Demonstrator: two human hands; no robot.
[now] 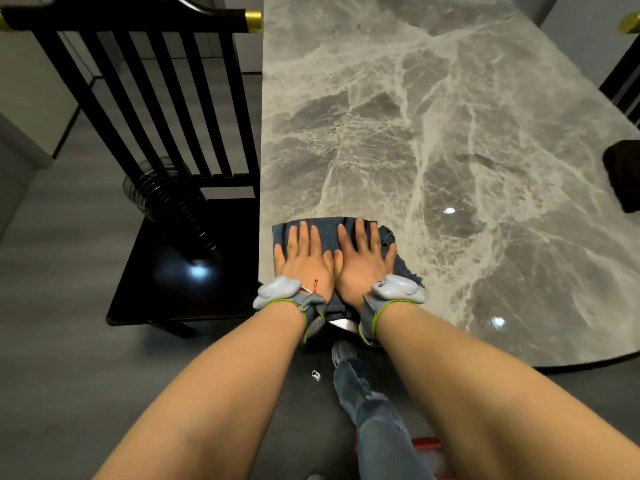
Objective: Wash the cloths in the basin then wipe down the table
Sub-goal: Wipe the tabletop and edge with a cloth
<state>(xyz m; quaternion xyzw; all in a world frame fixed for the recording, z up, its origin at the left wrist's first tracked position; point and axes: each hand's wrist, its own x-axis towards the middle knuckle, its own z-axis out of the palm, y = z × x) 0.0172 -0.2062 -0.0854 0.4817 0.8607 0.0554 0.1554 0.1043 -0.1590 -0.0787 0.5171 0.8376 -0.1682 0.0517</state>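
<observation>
Head view. Stood at the near left corner of the grey marble table (433, 133). Pressed both palms side by side on a dark blue cloth (403, 268), spread flat at that corner just inside the edge. Left hand (304, 259) and right hand (363, 263) laid with fingers straight and slightly spread, thumbs together, gripping nothing. Wore grey bands on both wrists.

Judged as the wiping step, with most of the tabletop lying ahead of the cloth. Best done by:
- pressing with flat palms and even weight;
- pushing away in long, overlapping strips;
- pinning the frayed right edge of the cloth under the hand against bunching.

Worth care along the left edge, beside the black slatted chair (156, 105) carrying a stack of clear cups (166, 202). Noted a dark lump (623, 178) at the table's right edge, possibly a second cloth; could not tell.
</observation>
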